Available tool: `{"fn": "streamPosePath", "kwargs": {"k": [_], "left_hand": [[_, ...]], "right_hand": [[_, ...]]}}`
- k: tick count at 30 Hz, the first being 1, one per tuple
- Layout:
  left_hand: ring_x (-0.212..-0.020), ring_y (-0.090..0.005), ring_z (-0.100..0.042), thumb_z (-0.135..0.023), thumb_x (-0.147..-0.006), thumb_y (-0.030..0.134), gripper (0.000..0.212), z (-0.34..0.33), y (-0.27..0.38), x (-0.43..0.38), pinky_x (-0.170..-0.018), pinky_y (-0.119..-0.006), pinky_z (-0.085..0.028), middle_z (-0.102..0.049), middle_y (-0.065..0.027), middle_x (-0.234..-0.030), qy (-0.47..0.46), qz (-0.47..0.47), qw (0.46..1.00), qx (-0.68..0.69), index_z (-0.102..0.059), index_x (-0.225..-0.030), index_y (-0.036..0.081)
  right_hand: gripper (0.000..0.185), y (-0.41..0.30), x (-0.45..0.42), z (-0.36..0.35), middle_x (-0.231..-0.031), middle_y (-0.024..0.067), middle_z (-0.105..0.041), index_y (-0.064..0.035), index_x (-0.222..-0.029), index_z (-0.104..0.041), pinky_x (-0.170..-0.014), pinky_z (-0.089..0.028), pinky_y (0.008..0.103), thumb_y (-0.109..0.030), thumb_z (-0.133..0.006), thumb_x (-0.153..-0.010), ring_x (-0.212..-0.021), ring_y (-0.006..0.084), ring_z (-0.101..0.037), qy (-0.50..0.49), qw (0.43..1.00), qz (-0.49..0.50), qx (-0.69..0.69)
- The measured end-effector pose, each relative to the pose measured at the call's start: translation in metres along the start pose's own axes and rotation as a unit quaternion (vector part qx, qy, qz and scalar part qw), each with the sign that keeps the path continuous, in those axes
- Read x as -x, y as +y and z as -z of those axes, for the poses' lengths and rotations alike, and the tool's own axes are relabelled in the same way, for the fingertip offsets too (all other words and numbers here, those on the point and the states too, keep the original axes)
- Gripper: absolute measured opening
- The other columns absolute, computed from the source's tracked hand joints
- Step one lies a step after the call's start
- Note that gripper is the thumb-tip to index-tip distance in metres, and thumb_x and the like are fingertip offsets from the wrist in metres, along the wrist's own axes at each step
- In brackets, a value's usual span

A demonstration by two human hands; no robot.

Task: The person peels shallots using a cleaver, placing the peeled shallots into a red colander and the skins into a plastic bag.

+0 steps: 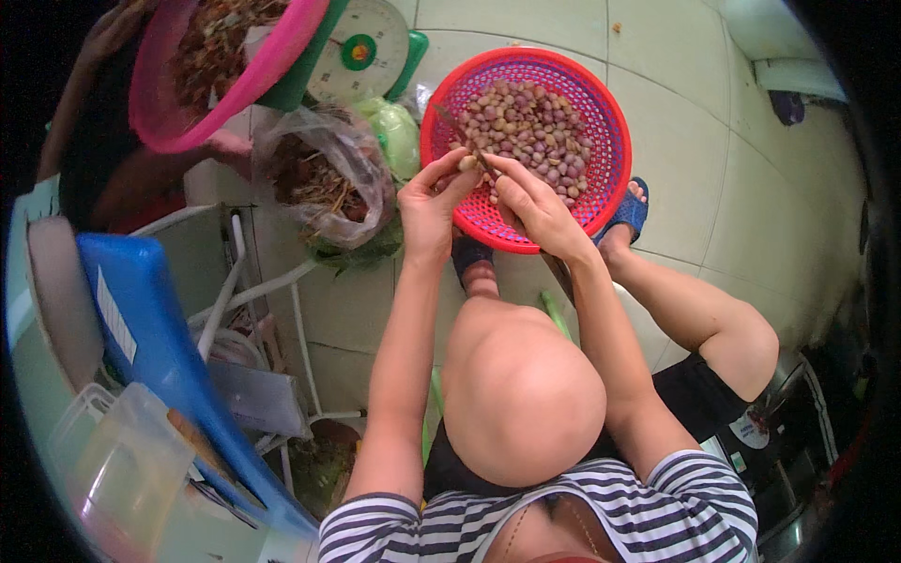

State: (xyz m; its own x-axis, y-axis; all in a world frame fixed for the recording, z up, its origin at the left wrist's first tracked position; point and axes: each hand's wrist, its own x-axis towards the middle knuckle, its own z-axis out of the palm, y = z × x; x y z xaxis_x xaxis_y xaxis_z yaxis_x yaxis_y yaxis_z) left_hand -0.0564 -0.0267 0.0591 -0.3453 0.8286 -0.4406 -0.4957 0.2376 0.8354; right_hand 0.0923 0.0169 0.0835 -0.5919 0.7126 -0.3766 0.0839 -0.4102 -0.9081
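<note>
My left hand [438, 204] pinches a small pale shallot [467, 163] between thumb and fingertips at the left side of a red plastic basket [618, 151]. In my right hand [533, 204] is a knife [461, 130], its dark blade slanting up and left beside the shallot. Both hands are over the basket's near left part. Many small purple and pale shallots [524, 127] lie in the basket. Part of what the left palm holds is hidden by the fingers.
Left of the basket stand a clear plastic bag of dry peelings [324, 183], a dial scale [359, 49] and a pink basin [232, 116]. Another person's arm [74, 98] shows at upper left. A white metal frame [299, 331] and a blue plastic object [151, 317] stand nearer on the left.
</note>
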Motion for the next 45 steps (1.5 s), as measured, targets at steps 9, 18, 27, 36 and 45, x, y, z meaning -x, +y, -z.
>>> {"fn": "streamPosePath", "kwargs": {"k": [9, 18, 27, 36, 45], "left_hand": [[-0.089, -0.0143, -0.061, -0.068, -0.080, 0.002, 0.022, 0.040, 0.022, 0.027, -0.082, -0.027, -0.048, -0.065, -0.0083, -0.097, 0.036, -0.048, 0.986, 0.154, -0.061, -0.100, -0.003], [-0.093, -0.0176, -0.062, -0.062, -0.077, -0.007, 0.028, 0.060, 0.049, 0.051, -0.084, -0.030, -0.050, -0.063, -0.0092, -0.102, 0.137, -0.128, 0.977, 0.103, -0.059, -0.104, -0.003], [-0.091, -0.0158, -0.061, -0.061, -0.077, -0.006, 0.027, 0.098, 0.070, 0.061, -0.082, -0.029, -0.049, -0.063, -0.0071, -0.103, 0.155, -0.191, 0.961, 0.128, -0.060, -0.104, -0.001], [-0.090, -0.0157, -0.061, -0.062, -0.086, 0.006, 0.024, 0.107, 0.067, 0.065, -0.081, -0.025, -0.053, -0.063, -0.0099, -0.104, 0.133, -0.159, 0.964, 0.166, -0.060, -0.109, 0.002], [-0.095, -0.0169, -0.059, -0.058, -0.087, 0.000, 0.025, 0.083, 0.056, 0.068, -0.085, -0.029, -0.050, -0.062, -0.0104, -0.106, 0.127, -0.136, 0.982, 0.029, -0.059, -0.112, -0.001]], "right_hand": [[0.057, -0.021, 0.002, -0.045, -0.083, 0.0095, -0.060, -0.0113, -0.138, -0.036, -0.071, -0.044, 0.0307, -0.026, -0.058, -0.087, -0.074, 0.0159, -0.056, -0.063, 0.977, 0.124, 0.162], [0.059, -0.043, -0.009, -0.082, -0.096, 0.0223, -0.061, -0.0109, -0.131, -0.039, -0.074, -0.046, 0.0420, -0.042, -0.059, -0.085, -0.086, 0.0363, -0.061, -0.112, 0.956, 0.135, 0.237], [0.048, -0.046, -0.044, -0.129, -0.086, 0.0199, -0.061, -0.0074, -0.121, -0.042, -0.070, -0.046, 0.0400, -0.040, -0.055, -0.088, -0.079, 0.0342, -0.062, -0.161, 0.920, 0.205, 0.292], [0.039, -0.031, -0.114, -0.142, -0.106, 0.0240, -0.059, -0.0009, -0.116, -0.052, -0.083, -0.045, 0.0395, -0.032, -0.044, -0.094, -0.096, 0.0370, -0.058, -0.218, 0.902, 0.235, 0.290], [0.044, -0.028, -0.060, -0.100, -0.095, 0.0156, -0.062, -0.0052, -0.125, -0.048, -0.075, -0.048, 0.0344, -0.034, -0.050, -0.092, -0.083, 0.0260, -0.061, -0.110, 0.980, 0.087, 0.144]]}}
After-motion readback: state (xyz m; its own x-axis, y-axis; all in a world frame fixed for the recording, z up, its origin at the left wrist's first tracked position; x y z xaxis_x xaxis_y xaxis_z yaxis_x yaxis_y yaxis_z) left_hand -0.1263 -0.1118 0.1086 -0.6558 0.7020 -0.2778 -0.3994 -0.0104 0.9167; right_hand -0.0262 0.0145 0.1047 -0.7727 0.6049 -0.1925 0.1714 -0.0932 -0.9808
